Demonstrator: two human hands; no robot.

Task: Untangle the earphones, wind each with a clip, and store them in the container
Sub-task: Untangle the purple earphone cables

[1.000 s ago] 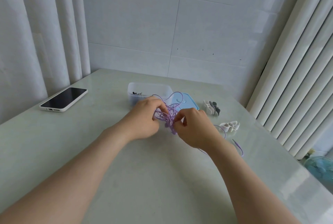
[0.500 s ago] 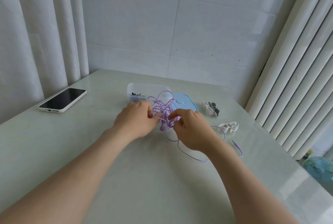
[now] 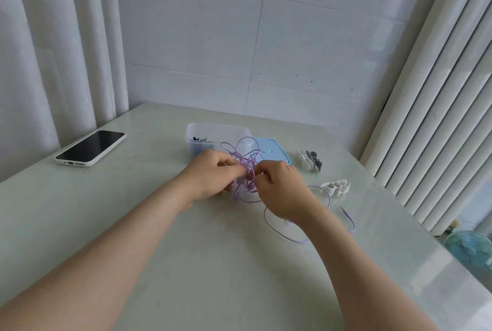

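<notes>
A tangle of purple earphones sits between my hands above the pale table. My left hand pinches the knot from the left, and my right hand pinches strands on its right side. A long purple loop trails on the table under my right wrist, ending in a plug near the right. Behind the tangle stands a clear plastic container with something dark inside, and its blue lid lies beside it. Two groups of clips lie to the right: grey and white clips and white clips.
A phone in a white case lies at the table's left. White curtains hang at left, vertical blinds at right, a tiled wall behind. A small blue fan stands below the table's right edge.
The tangle has been lowered toward the table and my hands have shifted their grips slightly. More purple cord lies loose in a loop under my right wrist.
</notes>
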